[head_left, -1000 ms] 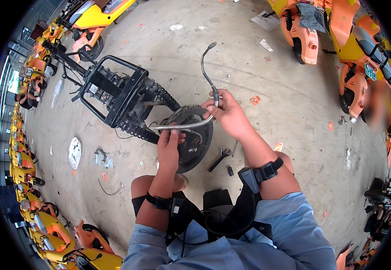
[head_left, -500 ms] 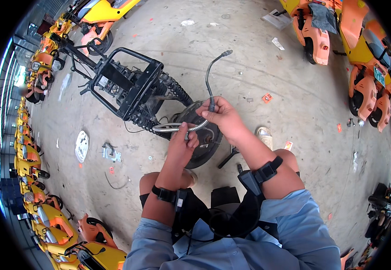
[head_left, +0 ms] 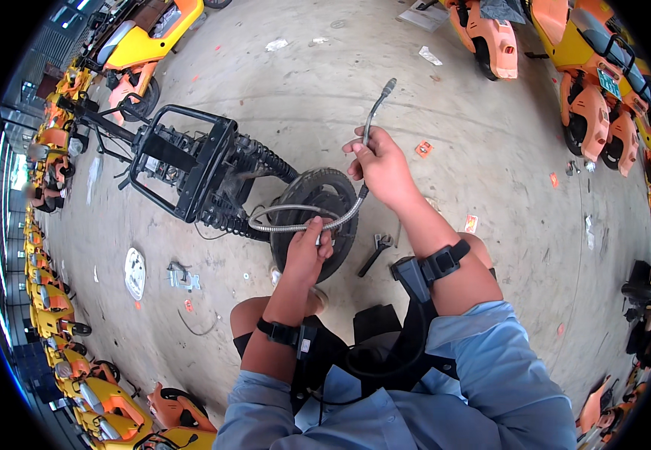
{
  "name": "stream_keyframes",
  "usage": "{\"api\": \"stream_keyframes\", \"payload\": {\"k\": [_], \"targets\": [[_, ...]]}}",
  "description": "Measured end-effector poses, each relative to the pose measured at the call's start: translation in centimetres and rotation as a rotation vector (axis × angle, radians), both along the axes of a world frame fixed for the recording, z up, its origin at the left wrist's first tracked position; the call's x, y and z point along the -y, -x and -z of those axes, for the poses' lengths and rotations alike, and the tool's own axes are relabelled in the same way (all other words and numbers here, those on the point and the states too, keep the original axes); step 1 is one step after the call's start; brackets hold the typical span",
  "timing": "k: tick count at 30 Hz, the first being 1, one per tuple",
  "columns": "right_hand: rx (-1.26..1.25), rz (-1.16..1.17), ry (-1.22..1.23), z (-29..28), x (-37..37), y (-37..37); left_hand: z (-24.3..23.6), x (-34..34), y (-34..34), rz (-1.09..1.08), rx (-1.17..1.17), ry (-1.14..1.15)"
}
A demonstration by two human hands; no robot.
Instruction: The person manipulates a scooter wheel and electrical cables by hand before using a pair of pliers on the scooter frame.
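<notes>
My left hand [head_left: 312,246] is closed on a silver braided hose [head_left: 280,225], which loops beside the rear wheel [head_left: 331,186] of a stripped black scooter frame [head_left: 168,154]. Up and to the right, my right hand [head_left: 372,161] has its fingers curled around the hose's thinner upper tube, above a dark connector [head_left: 363,193]. That tube bends up to a fitting [head_left: 388,87] at its end. An adjustable wrench [head_left: 374,255] lies on the concrete floor just right of the wheel.
Yellow and orange scooters line both sides [head_left: 584,45] [head_left: 55,300]. A person [head_left: 49,196] crouches among those at the left. On the floor lie a white oval object [head_left: 135,274], metal parts [head_left: 183,276], thin cable pieces and scraps. A dark pile [head_left: 644,296] sits at the right.
My right hand has slid up the hose from the connector onto the upper tube. My left hand has shifted slightly right, and the hose's loop hangs wider above it.
</notes>
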State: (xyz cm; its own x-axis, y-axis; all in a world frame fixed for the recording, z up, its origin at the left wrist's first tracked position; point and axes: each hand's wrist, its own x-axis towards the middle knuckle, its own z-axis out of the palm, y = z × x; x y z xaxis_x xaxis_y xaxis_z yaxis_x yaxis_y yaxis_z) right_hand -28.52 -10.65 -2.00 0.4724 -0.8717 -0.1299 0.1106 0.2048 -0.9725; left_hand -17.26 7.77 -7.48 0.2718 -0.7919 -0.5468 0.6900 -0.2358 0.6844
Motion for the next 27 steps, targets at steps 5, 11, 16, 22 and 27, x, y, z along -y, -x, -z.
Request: {"api": "stream_keyframes", "payload": {"k": [5, 11, 16, 22, 27], "targets": [[-0.159, -0.068, 0.174, 0.1, 0.2, 1.7, -0.3, 0.1, 0.3, 0.033, 0.023, -0.011], [-0.085, -0.090, -0.057, -0.3, 1.0, 3.5, -0.3, 0.3, 0.8, 0.105, 0.038, -0.035], [0.008, -0.024, -0.344, 0.4, 2.5, 5.3, 1.0, -0.2, 1.5, 0.195, 0.086, -0.098], [0.045, -0.016, -0.195, 0.8, 2.5, 6.5, 0.1, -0.3, 0.7, 0.230, 0.140, -0.042], [-0.050, -0.039, -0.022, 1.7, 2.1, 7.0, 0.0, -0.4, -0.1, 0.207, 0.122, 0.010]]}}
